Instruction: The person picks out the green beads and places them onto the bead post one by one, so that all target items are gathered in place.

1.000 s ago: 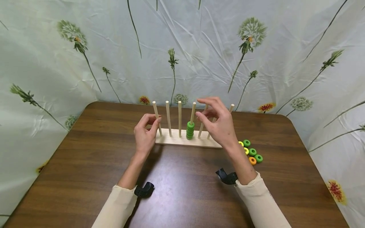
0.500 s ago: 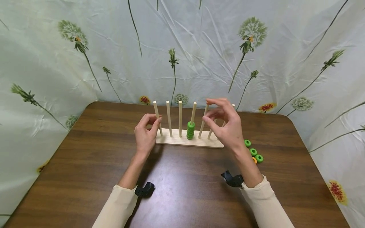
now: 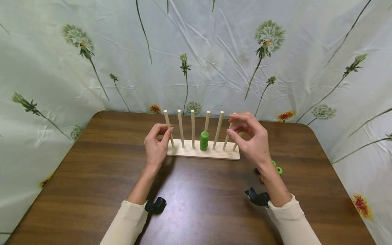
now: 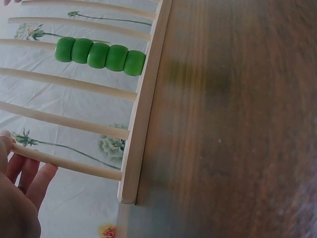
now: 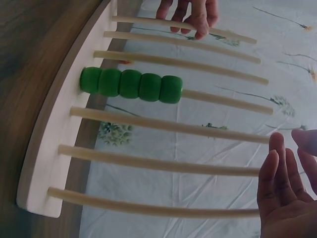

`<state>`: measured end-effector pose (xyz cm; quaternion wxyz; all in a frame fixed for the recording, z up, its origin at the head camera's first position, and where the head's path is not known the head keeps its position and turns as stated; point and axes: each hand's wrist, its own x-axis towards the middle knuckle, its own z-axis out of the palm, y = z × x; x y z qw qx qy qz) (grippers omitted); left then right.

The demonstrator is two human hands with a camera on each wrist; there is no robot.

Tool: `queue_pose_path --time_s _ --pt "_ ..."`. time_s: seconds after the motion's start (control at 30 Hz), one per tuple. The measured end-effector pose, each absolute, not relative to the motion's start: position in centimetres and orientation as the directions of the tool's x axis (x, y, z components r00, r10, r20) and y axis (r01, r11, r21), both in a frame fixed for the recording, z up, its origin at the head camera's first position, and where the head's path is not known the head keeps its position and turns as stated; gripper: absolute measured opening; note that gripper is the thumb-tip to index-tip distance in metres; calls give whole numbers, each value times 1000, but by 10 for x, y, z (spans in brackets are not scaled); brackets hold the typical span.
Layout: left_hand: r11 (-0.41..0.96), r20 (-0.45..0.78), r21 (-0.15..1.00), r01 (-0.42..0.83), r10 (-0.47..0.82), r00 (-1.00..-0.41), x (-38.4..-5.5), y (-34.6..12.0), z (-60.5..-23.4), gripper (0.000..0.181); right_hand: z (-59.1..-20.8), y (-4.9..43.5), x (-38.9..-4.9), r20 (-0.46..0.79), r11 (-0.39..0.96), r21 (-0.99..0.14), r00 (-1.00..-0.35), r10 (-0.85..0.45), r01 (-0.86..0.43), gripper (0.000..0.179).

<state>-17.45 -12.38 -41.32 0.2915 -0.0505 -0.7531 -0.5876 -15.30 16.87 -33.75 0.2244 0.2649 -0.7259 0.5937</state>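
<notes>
A pale wooden stand (image 3: 190, 153) with several upright pegs is on the table. Green rings (image 3: 204, 141) are stacked on its middle peg. My left hand (image 3: 156, 144) pinches the leftmost peg (image 4: 84, 167) between thumb and fingers, as the left wrist view shows. My right hand (image 3: 254, 139) is at the pegs on the right end, fingers bent loosely and thumb apart, nothing between them. In the right wrist view its fingertips (image 5: 276, 144) are near the upper ends of the bare pegs (image 5: 158, 162).
Loose green rings (image 3: 279, 170) lie on the brown table (image 3: 196, 204) right of the stand, partly hidden by my right forearm. A dark ring (image 3: 257, 171) shows beside that wrist. Behind the table hangs a flower-patterned cloth (image 3: 128, 51).
My right hand has moved rightward along the pegs, from beside the green stack to the right end. Its forearm now covers more loose rings. The left hand stays at the leftmost peg.
</notes>
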Motion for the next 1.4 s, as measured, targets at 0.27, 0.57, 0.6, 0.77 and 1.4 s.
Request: queue_pose_path --time_s 0.27,0.57,0.6,0.77,1.4 --pt "313 502 853 418 -267 -823 -174 -126 -413 11 -345 180 -152 621 172 -752 -771 -142 -637 39" --pt "313 498 854 415 -267 -825 -174 -125 -413 11 -353 192 -148 585 206 -764 -791 -179 -611 39" --pt "313 498 854 415 -266 -825 -174 -125 -413 11 -354 193 -148 581 210 -765 -793 -181 -609 39" --pt "310 498 855 416 -270 -824 -175 -125 -413 11 -357 197 -149 566 233 -767 -802 -193 -597 39" --pt "322 498 853 411 -265 -826 -174 -124 -414 12 -370 227 -140 502 352 -769 -845 -184 -533 37"
